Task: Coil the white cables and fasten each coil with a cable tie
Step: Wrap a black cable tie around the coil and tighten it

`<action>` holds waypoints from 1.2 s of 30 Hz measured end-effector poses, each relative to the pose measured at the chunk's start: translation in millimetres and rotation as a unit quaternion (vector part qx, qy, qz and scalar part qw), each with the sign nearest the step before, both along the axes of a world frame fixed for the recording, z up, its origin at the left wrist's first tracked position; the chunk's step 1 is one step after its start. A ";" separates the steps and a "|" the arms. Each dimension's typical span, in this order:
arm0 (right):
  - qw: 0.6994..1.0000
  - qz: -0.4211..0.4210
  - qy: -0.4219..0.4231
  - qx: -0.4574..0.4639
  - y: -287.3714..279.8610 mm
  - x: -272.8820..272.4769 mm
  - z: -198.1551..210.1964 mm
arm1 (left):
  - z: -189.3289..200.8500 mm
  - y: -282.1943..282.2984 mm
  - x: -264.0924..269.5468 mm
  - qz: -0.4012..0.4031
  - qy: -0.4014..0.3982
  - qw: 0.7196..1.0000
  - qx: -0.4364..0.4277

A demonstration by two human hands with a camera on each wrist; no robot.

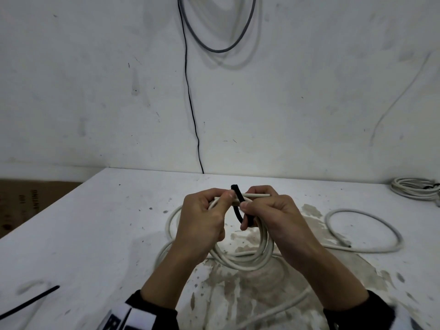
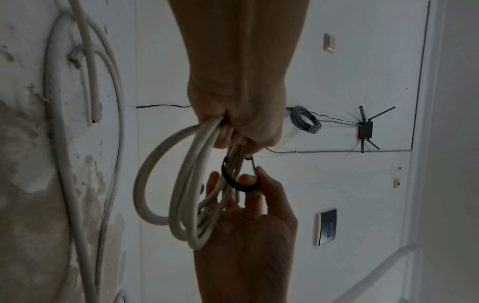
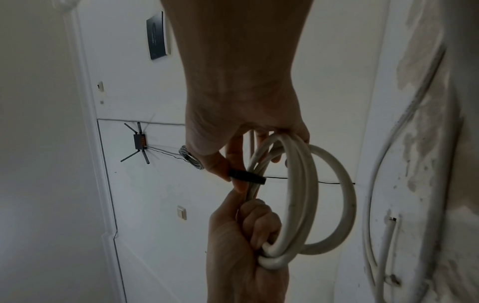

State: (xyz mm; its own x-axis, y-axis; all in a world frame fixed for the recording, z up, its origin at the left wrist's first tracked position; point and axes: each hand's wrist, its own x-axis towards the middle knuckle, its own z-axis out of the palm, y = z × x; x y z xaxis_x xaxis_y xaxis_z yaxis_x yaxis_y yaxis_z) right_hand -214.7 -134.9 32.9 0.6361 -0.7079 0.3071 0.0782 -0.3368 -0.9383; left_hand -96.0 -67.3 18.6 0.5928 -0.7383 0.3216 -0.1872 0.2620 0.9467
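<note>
My left hand (image 1: 209,210) grips a coil of white cable (image 1: 242,258) held above the white table (image 1: 95,234); its fist closes round the bundled loops (image 2: 181,184). A black cable tie (image 1: 239,206) curves round the bundle between my hands. My right hand (image 1: 262,210) pinches the black cable tie (image 3: 246,176) between thumb and forefinger, right beside the left hand (image 3: 249,225). The tie (image 2: 235,180) forms a loose loop round the strands. The coil (image 3: 311,194) hangs below both hands.
More white cable (image 1: 366,234) lies looped on the table to the right, with a cut end (image 1: 348,246). A finished white coil (image 1: 414,188) sits at the far right edge. A spare black tie (image 1: 31,301) lies at the near left. A black wire (image 1: 190,103) runs down the wall.
</note>
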 end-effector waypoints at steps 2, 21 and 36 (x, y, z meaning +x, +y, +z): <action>1.000 0.000 0.001 -0.001 0.3 0.1 0.7 | 1.0 0.1 -0.2 0.001 -0.004 1.000 -0.002; 0.987 0.040 -0.053 0.148 -7.4 -0.8 -1.9 | 6.0 7.6 -5.7 0.044 -0.265 0.959 -0.094; 0.978 0.035 -0.113 0.169 -5.6 0.0 1.8 | 7.0 4.1 -12.3 0.052 -0.210 0.972 -0.089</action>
